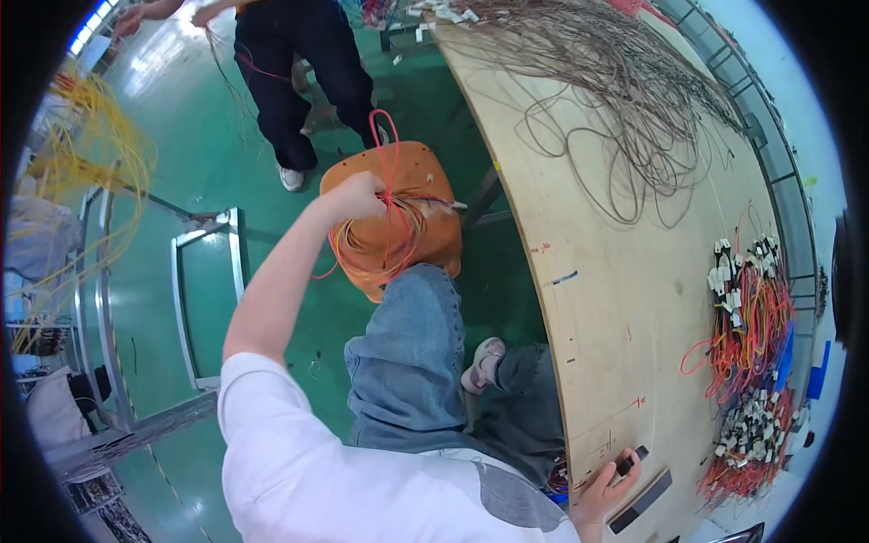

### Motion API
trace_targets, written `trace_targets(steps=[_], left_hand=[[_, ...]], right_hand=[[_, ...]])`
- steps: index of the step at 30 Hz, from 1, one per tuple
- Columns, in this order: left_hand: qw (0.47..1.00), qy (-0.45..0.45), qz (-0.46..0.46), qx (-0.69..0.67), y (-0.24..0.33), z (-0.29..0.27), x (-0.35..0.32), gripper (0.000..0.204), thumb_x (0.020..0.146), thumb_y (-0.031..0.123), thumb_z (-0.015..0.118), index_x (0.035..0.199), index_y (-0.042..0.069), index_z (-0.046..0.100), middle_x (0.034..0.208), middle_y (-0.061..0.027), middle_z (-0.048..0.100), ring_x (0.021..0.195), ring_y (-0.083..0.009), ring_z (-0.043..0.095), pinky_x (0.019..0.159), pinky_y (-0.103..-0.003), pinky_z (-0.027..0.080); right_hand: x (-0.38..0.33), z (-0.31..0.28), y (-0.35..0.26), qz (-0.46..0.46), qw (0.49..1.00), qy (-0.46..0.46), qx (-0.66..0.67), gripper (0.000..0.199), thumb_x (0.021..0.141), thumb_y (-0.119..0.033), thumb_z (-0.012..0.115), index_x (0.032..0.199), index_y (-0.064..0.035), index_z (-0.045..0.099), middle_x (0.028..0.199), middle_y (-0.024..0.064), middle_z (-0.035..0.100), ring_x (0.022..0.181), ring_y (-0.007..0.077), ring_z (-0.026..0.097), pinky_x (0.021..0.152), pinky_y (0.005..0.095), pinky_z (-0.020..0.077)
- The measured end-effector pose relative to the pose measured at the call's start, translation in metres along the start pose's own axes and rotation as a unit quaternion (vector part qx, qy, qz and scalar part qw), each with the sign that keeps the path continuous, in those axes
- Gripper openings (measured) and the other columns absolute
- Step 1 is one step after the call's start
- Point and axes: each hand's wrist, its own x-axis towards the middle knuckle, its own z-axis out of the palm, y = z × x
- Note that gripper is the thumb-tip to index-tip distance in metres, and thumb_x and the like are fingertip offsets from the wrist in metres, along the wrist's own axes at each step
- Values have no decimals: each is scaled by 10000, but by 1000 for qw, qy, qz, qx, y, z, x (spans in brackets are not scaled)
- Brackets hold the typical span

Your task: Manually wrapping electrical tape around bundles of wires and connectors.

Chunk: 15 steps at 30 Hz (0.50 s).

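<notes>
My left hand (360, 195) reaches out over an orange stool (348, 167), its fingers closed on a coiled wire bundle (403, 231). Brown and orange wires make up the coil, with red wire wrapped round it and a red loop rising above the hand. One end of the bundle, with a pale tip, points right across the seat. On the wooden table at the lower right, my right hand (608, 493) has its fingers round a small black object (631, 461) whose kind I cannot make out. Beside that hand lies a dark flat bar (641, 501).
Long brown wires (625, 100) spread over the far part of the table (615, 299). Red wire bundles with white connectors (751, 317) lie along its right side. Another person (303, 72) stands beyond the stool. Metal frames (206, 299) and yellow wires (109, 136) are at the left.
</notes>
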Motion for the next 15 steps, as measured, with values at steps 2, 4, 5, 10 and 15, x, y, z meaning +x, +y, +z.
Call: trace_targets(steps=[2,4,5,10,15], left_hand=[[993,-39,28,-111,44,-48,-30,219,669,170,616,787,-13,599,685,-191,582,655,-321,580,588,-378,442],[975,87,95,-180,96,-80,-62,204,732,151,615,827,-23,570,600,-88,507,558,-137,518,539,-317,428],[981,104,105,-126,133,-96,-80,207,759,155,603,853,-23,556,635,-105,522,590,-173,540,559,-325,432],[936,172,306,2,274,-61,-131,280,775,160,592,973,-6,485,849,-193,562,799,-362,555,667,-417,447],[857,87,483,157,333,65,-173,276,710,125,575,949,20,486,799,-103,507,758,-260,532,653,-360,425]], right_hand=[[-1,-1,1,-4,999,28,25,344,861,-40,430,1193,27,369,1151,154,431,1100,263,419,946,350,360],[-5,-2,5,29,992,49,115,348,859,-31,422,1195,37,363,1159,157,429,1103,260,424,965,354,334],[-6,-1,7,33,989,70,124,348,859,-31,422,1195,37,363,1159,157,429,1103,260,424,965,354,334],[-13,-9,24,-36,979,124,160,317,856,-13,441,1169,21,406,1120,135,473,1057,213,464,951,333,353],[-19,-30,20,-18,958,187,214,335,840,7,480,1170,6,421,1118,119,491,1045,187,479,953,331,347]])
